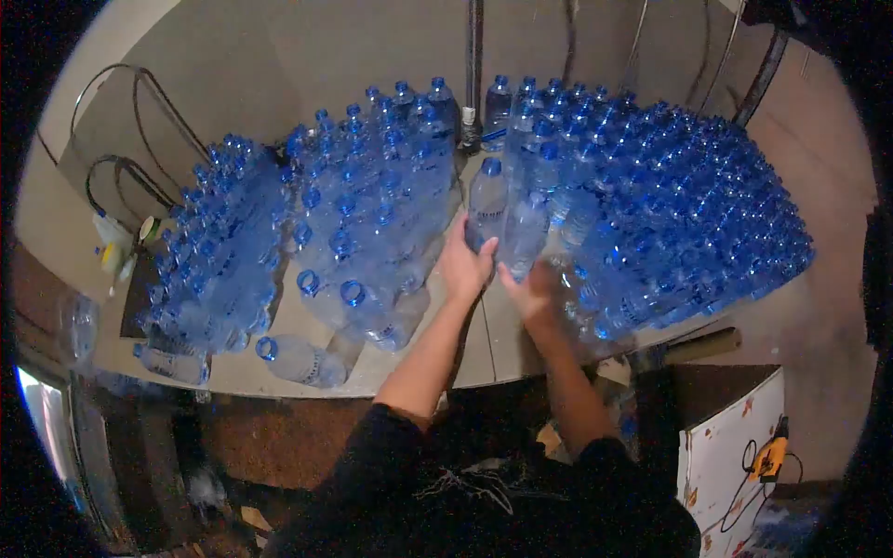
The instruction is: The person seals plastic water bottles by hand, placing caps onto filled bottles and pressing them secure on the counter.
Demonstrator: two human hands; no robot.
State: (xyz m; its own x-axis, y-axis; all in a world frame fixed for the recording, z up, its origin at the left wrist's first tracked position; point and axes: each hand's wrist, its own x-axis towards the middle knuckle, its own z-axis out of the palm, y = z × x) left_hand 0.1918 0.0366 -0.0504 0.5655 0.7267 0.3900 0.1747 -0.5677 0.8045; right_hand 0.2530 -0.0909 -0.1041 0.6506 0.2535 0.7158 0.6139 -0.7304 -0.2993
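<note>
My left hand point(467, 264) is wrapped round the lower part of a clear plastic bottle point(486, 203) with a blue top, which stands nearly upright at the middle of the table. Close to its right, my right hand point(530, 290), blurred by motion, grips the base of a second clear bottle point(529, 232). This bottle is smeared too and leans a little. Right of my right hand spreads a dense block of blue-topped bottles point(670, 205). On the left of my left hand stands another group of such bottles point(381, 177).
A third cluster of bottles point(223, 242) fills the table's left part. Two bottles lie on their sides near the front edge, one of them here point(302, 363). A dark pole point(473, 65) rises behind the table. A white cabinet point(730, 456) with a yellow tool point(768, 459) stands at lower right.
</note>
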